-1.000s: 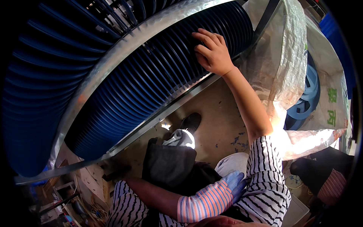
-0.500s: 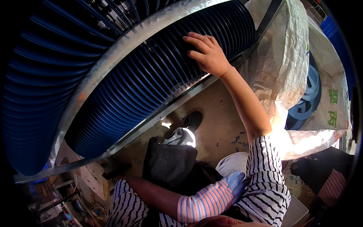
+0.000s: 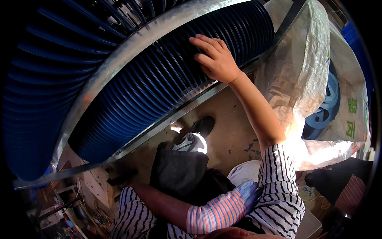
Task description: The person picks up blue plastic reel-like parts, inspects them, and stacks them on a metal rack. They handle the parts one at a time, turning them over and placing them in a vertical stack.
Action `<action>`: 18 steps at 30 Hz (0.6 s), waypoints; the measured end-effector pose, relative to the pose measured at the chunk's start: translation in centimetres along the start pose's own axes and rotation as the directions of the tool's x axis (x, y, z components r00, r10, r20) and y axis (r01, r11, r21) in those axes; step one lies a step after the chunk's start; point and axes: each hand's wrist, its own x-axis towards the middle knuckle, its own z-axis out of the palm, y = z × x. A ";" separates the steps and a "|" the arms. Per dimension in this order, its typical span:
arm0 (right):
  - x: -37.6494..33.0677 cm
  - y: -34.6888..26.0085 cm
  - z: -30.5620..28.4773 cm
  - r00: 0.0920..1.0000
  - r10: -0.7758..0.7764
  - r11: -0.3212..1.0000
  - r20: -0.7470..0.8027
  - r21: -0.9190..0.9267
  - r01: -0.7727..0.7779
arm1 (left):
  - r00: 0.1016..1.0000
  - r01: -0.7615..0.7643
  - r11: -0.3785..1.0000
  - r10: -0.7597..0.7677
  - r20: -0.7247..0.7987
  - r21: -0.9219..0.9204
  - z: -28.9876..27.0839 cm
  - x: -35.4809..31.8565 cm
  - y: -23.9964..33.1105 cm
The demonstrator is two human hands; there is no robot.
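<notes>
A long row of dark blue thin-rimmed discs (image 3: pixel 135 93), packed side by side, curves across the upper middle. My bare right hand (image 3: pixel 215 57) reaches over the row's far right part, fingers loosely spread and thumb apart. Its fingertips are at the disc rims; whether they press on them I cannot tell. My left hand (image 3: pixel 227 207), in a striped knit glove with blue fingers, is folded across my body. Its fingers lie flat against my right striped sleeve (image 3: pixel 278 179), holding nothing visible.
A pale metal rail (image 3: pixel 115 65) divides this row from a second bank of blue discs (image 3: pixel 51 91) at left. A metal bar (image 3: pixel 159 129) edges the near side. At right, a large woven sack (image 3: pixel 296 59) holds blue reel-like discs (image 3: pixel 324 103). Loose clutter (image 3: pixel 87 211) lies lower left.
My right hand has shifted very slightly left over the disc row, while the whole view has moved a little. My left hand stays folded against the sleeve.
</notes>
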 end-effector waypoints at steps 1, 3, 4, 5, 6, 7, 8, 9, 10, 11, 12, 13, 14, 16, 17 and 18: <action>0.2 -0.2 -0.1 0.999 -0.029 0.999 0.017 -0.017 0.029 | 0.998 -0.045 0.998 0.046 -0.046 0.038 0.6 -0.1 -0.2; -0.1 0.2 -0.2 0.997 -0.040 0.999 0.061 -0.024 0.042 | 0.978 -0.149 0.982 0.164 -0.128 0.117 1.5 -0.1 -0.9; -0.1 0.3 -0.3 0.996 -0.046 0.998 0.083 -0.026 0.048 | 0.967 -0.186 0.971 0.208 -0.148 0.152 1.9 -0.1 -1.1; 0.0 0.1 -0.1 0.994 -0.053 0.998 0.096 -0.034 0.057 | 0.966 -0.196 0.965 0.221 -0.137 0.171 1.9 -0.1 -1.1; 0.0 0.0 0.0 0.994 -0.046 0.999 0.096 -0.022 0.049 | 0.967 -0.208 0.960 0.231 -0.108 0.187 1.9 -0.1 -1.0; 0.0 0.0 0.1 0.995 -0.039 0.999 0.097 -0.009 0.040 | 0.967 -0.222 0.954 0.241 -0.078 0.201 1.7 -0.2 -1.0; -0.1 -0.1 0.1 0.995 -0.031 1.000 0.098 0.001 0.031 | 0.967 -0.239 0.947 0.251 -0.030 0.214 0.1 -0.4 -0.3; 0.1 -0.3 0.0 0.994 -0.014 1.000 0.105 0.016 0.012 | 0.967 -0.245 0.949 0.254 -0.019 0.201 -0.7 -0.5 0.0; 0.2 -0.6 -0.3 0.994 0.004 1.000 0.112 0.031 -0.007 | 0.966 -0.251 0.950 0.257 -0.008 0.188 -1.4 -0.7 0.2; 0.3 -0.8 -0.5 0.992 0.023 0.999 0.120 0.042 -0.028 | 0.966 -0.251 0.956 0.258 -0.029 0.154 -1.7 -0.8 0.2; 0.3 -0.9 -0.3 0.994 0.031 0.999 0.104 0.038 -0.035 | 0.964 -0.254 0.949 0.264 -0.027 0.186 -1.7 -0.7 0.3; 0.3 -1.0 0.0 0.995 0.039 0.999 0.088 0.035 -0.042 | 0.963 -0.258 0.941 0.269 -0.025 0.217 -1.7 -0.7 0.4; 0.3 -1.1 0.3 0.996 0.047 0.998 0.071 0.032 -0.049 | 0.961 -0.265 0.913 0.278 0.003 0.312 -1.6 -0.4 0.4; 0.4 -1.3 0.5 0.996 0.049 0.998 0.079 0.037 -0.052 | 0.939 -0.256 0.853 0.331 -0.092 0.454 -1.1 -0.5 0.3; 0.4 -1.4 0.7 0.996 0.041 0.998 0.081 0.034 -0.044 | 0.901 -0.233 0.831 0.380 -0.209 0.505 -0.5 -0.8 0.1; 0.5 -1.4 0.7 0.996 0.033 0.999 0.083 0.031 -0.036 | 0.868 -0.224 0.829 0.408 -0.282 0.512 -0.2 -0.8 -0.1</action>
